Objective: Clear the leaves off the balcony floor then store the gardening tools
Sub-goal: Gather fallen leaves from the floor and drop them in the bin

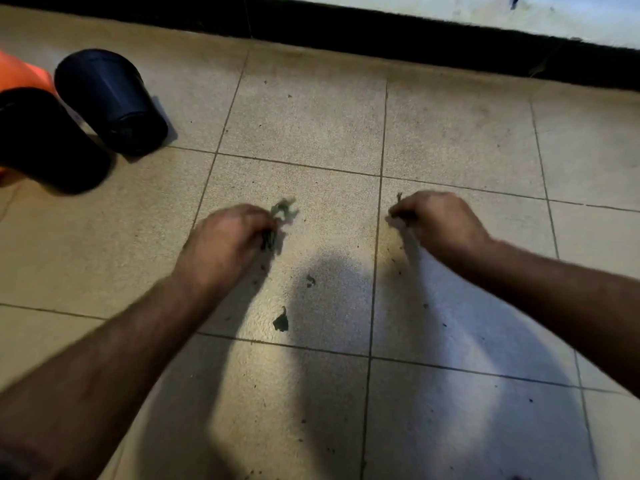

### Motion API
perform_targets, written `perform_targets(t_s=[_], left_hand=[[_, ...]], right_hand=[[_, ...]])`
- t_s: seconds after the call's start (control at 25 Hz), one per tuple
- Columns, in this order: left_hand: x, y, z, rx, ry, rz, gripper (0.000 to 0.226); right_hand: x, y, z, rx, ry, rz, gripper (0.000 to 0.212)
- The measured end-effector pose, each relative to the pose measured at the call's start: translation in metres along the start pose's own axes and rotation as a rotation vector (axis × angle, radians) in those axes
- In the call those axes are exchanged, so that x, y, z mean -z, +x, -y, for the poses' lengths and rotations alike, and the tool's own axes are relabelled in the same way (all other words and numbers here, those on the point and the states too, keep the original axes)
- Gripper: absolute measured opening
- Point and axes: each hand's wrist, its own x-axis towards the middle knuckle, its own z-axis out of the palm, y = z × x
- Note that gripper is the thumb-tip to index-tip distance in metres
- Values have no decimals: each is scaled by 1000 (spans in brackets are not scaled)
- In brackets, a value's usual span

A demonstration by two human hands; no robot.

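Both hands reach out low over the tiled floor [311,126], backs up, fingers curled under. The left hand [227,237] pinches a small bunch of green leaves [284,208] between its fingertips; the leaves stick out past the fingers toward 1 o'clock, and a darker bit hangs below the thumb side. The right hand [438,220] has its fingers drawn together around a thin dark scrap [399,197], whose tip pokes up at the knuckles; what else it holds is hidden and blurred.

Between the two forearms, at 6 o'clock from the hands, one dark leaf [281,322] lies loose on the tile, with a smaller fragment [310,280] just above it, both apart from either hand. Fine crumbs of debris speckle the tiles around.

At 10 o'clock from the left hand, two dark pots [114,102] lie tipped on their sides, next to something orange [20,74] at the frame edge. A black skirting [415,39] runs along the wall at 12 o'clock.
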Motion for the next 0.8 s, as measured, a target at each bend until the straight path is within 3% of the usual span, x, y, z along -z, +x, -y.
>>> perform_targets(t_s=[0.08, 0.16, 0.32, 0.44, 0.52, 0.64, 0.8], left_hand=[[-1, 28, 6, 97, -7, -43, 28], [-14, 37, -2, 141, 26, 54, 32], [-33, -10, -19, 63, 25, 171, 44], [-29, -64, -23, -40, 22, 339, 76], [-28, -79, -13, -117, 62, 401, 85], [-34, -79, 8, -299, 158, 344, 63], [-37, -76, 18, -348, 49, 278, 29]], right_hand=[[1, 17, -7, -144, 50, -50, 26], [-7, 22, -11, -190, -11, -21, 29], [-20, 1, -10, -32, -159, 56, 24], [-27, -25, -17, 90, -194, 103, 28], [-31, -39, -20, 90, -161, 137, 38], [-36, -54, -24, 99, -151, 172, 48], [-39, -67, -21, 30, -27, 128, 37]])
